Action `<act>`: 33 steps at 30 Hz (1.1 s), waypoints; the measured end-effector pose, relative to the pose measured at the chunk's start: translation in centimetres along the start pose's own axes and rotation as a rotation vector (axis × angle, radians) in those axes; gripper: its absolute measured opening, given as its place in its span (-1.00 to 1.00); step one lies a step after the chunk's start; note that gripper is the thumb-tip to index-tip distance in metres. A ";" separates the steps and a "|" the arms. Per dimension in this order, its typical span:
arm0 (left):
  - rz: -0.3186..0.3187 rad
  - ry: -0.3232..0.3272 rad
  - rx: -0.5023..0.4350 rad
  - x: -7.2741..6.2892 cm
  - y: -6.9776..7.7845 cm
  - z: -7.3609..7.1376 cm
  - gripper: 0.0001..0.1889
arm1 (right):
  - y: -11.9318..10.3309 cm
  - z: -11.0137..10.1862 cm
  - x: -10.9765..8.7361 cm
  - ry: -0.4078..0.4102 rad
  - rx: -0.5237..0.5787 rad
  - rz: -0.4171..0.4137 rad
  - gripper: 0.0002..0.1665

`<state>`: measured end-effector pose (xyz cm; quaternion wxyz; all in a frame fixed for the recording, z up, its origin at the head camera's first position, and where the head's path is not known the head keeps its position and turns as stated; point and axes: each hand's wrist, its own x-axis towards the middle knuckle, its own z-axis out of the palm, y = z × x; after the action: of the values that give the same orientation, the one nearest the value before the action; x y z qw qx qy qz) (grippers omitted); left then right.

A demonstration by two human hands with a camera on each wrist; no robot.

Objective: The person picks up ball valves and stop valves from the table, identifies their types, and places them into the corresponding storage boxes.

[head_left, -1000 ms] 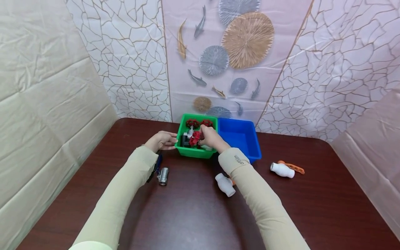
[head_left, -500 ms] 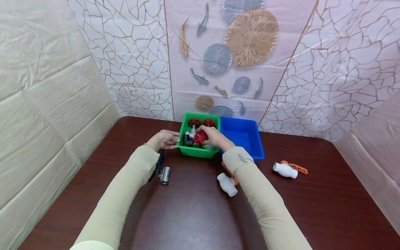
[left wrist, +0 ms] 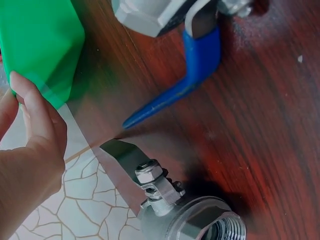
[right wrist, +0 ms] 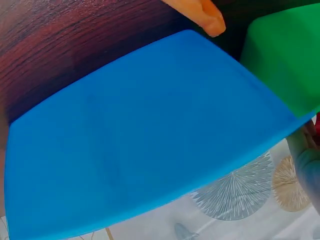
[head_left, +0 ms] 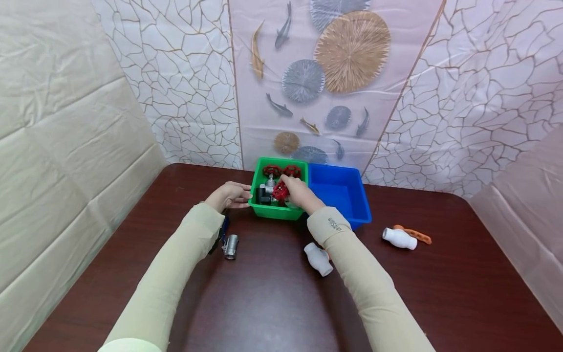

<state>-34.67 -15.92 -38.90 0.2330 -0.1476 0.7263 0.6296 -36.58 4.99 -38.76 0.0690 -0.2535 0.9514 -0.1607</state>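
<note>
In the head view, my right hand (head_left: 299, 191) reaches into the green bin (head_left: 274, 212) and grips a valve by its red handwheel (head_left: 280, 190); the valve's body is mostly hidden. My left hand (head_left: 230, 195) holds the bin's left rim, thumb and finger at the edge in the left wrist view. Behind the gripped valve lie two more red handwheels (head_left: 271, 171), with a metal valve body (head_left: 270, 183) and a black fitting (head_left: 264, 195) in the bin. The right wrist view shows mainly the blue bin (right wrist: 125, 130), with the right hand (right wrist: 309, 162) at its edge.
The blue bin adjoins the green one. White ball valves with orange levers lie on the table, one (head_left: 318, 259) by the right sleeve, one (head_left: 399, 238) farther right. Near the left forearm lie a steel ball valve (head_left: 230, 247) and a blue-handled valve (left wrist: 202, 52).
My right hand has shifted the red handwheel slightly right inside the green bin, and its tilt has changed. My left hand stays at the rim. The head view has shifted a little.
</note>
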 end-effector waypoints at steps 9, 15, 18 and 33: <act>0.006 0.001 0.014 0.0 0.1 0.1 -0.49 | 0.2 -0.2 -0.1 -0.033 -0.042 -0.019 -0.42; 0.008 0.008 0.018 -0.1 0.1 0.0 -0.49 | 0.3 -0.4 -0.3 -0.044 -0.033 -0.045 -0.46; 0.011 0.010 0.025 -0.1 0.1 0.1 -0.50 | 0.3 -0.3 -0.4 -0.046 -0.045 -0.048 -0.43; 0.027 -0.004 0.032 -0.4 0.1 0.0 -0.51 | 0.9 -0.2 -1.0 -0.028 0.056 -0.086 -0.37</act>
<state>-34.36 -15.93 -38.58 0.2284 -0.1326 0.7377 0.6213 -36.23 6.29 -38.80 0.0823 -0.2945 0.9336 -0.1865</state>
